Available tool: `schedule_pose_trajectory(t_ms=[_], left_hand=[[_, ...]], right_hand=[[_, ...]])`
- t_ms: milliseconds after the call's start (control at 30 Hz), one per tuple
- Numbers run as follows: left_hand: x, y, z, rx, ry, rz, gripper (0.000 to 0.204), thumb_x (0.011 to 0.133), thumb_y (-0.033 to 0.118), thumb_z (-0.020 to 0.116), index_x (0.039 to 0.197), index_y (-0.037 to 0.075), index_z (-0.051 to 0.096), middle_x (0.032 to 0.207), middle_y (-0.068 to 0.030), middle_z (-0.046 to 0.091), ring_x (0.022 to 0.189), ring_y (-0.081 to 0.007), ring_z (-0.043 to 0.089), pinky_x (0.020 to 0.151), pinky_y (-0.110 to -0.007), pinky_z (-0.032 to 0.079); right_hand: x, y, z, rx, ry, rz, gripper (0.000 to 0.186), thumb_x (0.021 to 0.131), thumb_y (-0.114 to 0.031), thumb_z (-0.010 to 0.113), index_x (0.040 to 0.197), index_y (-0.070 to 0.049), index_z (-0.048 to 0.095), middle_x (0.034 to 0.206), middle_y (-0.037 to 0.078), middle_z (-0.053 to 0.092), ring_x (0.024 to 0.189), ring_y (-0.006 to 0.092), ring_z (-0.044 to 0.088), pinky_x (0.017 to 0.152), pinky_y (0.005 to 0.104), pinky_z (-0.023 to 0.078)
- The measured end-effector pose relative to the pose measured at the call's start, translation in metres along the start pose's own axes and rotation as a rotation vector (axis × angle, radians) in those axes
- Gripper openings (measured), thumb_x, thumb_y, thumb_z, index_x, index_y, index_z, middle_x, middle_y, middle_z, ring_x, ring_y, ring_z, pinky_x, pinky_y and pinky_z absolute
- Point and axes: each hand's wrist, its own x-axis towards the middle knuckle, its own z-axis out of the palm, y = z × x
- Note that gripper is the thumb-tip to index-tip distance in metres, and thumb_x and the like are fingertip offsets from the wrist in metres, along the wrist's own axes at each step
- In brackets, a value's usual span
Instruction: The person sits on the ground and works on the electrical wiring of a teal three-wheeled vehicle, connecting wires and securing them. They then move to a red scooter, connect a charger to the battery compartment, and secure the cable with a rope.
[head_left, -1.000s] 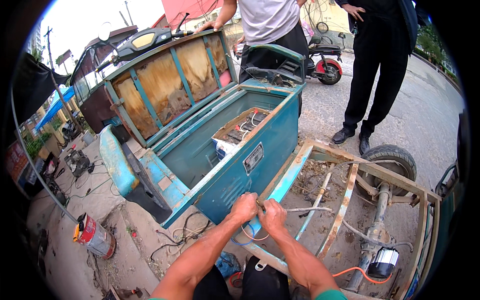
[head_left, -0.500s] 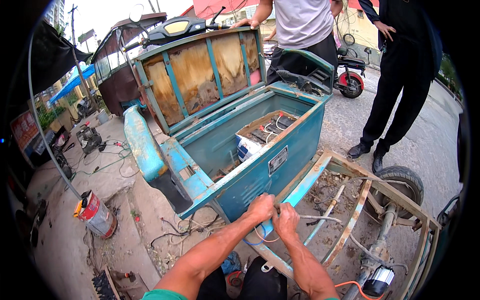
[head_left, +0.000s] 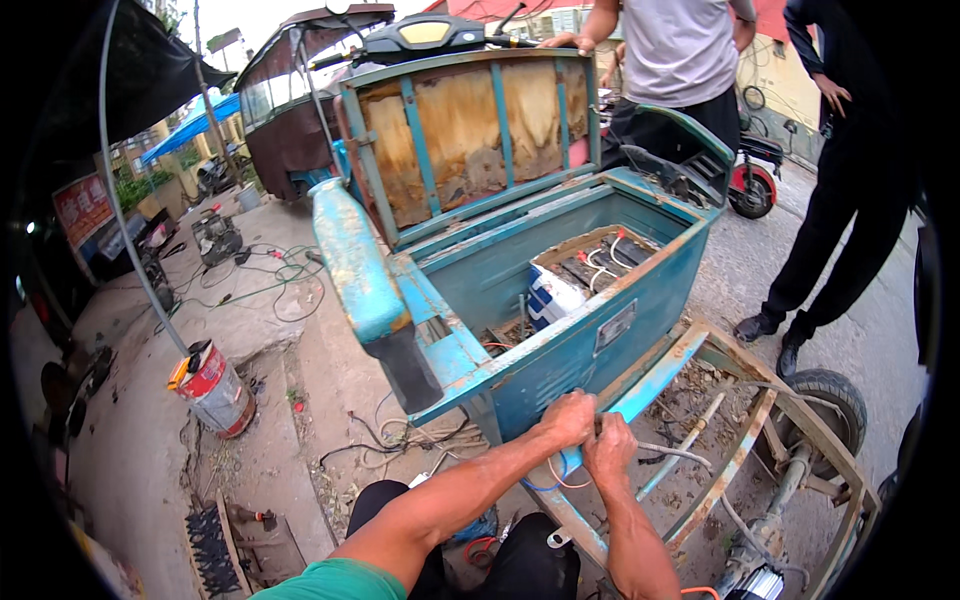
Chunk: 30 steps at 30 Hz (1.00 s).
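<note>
At far left, from where I stand: one grey pole, leaning upward; beside its foot, one red-and-white tin, worn, tilted. Behind, one small grubby machine among ground cables. Beyond, one maroon covered vehicle.

Next, one armrest, blue paint chipped, black lower part. Below it, tangled dark cables on the pavement.

Centre: one teal metal box, open-topped, its lid raised, stained inner panel outward, a bystander's hand on the top edge. Within the box: one battery pack, white leads on top.

At the box's lower front edge: the left hand, clenched, contents hidden; just beside it, the right hand, closed around one grey cable, which runs out rightward over the frame. Under the hands hangs a loop of thin blue wire.

Right: one rusty frame, low, with crossbars; one red-and-black scooter behind; one black tyre at the frame's far side; one dark-clothed person, standing.
</note>
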Motion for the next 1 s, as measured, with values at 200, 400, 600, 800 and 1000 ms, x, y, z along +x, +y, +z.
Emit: schedule_pose_trajectory(t_ms=[200, 400, 600, 800, 1000], left_hand=[[-0.001, -0.004, 0.007, -0.025, 0.079, 0.015, 0.024, 0.078, 0.01, 0.065, 0.095, -0.006, 0.068, 0.107, -0.0291, 0.063, 0.095, -0.0445, 0.068, 0.081, -0.051, 0.057], [0.0, -0.005, 0.027, -0.056, 0.19, 0.097, 0.029, 0.076, 0.007, 0.065, 0.1, -0.01, 0.063, 0.106, -0.0296, 0.06, 0.078, -0.0427, 0.069, 0.067, -0.05, 0.058], [-0.072, -0.007, 0.027, -0.337, 0.324, 0.237, 0.031, 0.077, 0.008, 0.064, 0.101, -0.008, 0.054, 0.114, -0.0266, 0.052, 0.099, -0.0445, 0.062, 0.084, -0.051, 0.052], [-0.197, -0.036, -0.11, -0.483, -0.607, -0.044, 0.035, 0.087, 0.013, 0.059, 0.12, 0.003, 0.058, 0.119, -0.0232, 0.06, 0.111, -0.0402, 0.06, 0.091, -0.051, 0.048], [-0.486, -0.18, -0.166, -0.28, -0.117, -1.143, 0.038, 0.084, 0.027, 0.059, 0.111, 0.002, 0.068, 0.112, -0.0255, 0.068, 0.108, -0.0405, 0.064, 0.092, -0.048, 0.051]], right_hand=[[0.0, -0.003, 0.007, -0.086, -0.07, -0.004, 0.02, 0.084, -0.02, 0.066, 0.079, -0.003, 0.058, 0.078, 0.017, 0.059, 0.074, 0.0408, 0.059, 0.063, 0.052, 0.045], [-0.003, -0.005, 0.013, -0.065, -0.039, -0.044, 0.021, 0.082, -0.022, 0.068, 0.084, -0.002, 0.06, 0.079, 0.016, 0.059, 0.075, 0.0385, 0.058, 0.065, 0.0499, 0.044], [0.0, 0.008, 0.015, -0.062, -0.202, 0.012, 0.017, 0.085, -0.017, 0.067, 0.09, -0.002, 0.06, 0.081, 0.016, 0.058, 0.077, 0.0362, 0.059, 0.068, 0.0461, 0.047], [0.037, -0.013, -0.025, -0.19, -0.61, 0.285, 0.022, 0.086, -0.02, 0.068, 0.096, 0.0, 0.064, 0.09, 0.017, 0.067, 0.083, 0.037, 0.065, 0.075, 0.0446, 0.051], [0.048, -0.095, -0.105, -0.052, -0.928, 0.47, 0.029, 0.088, -0.018, 0.067, 0.109, 0.002, 0.066, 0.094, 0.018, 0.072, 0.087, 0.0305, 0.07, 0.081, 0.0398, 0.054]])
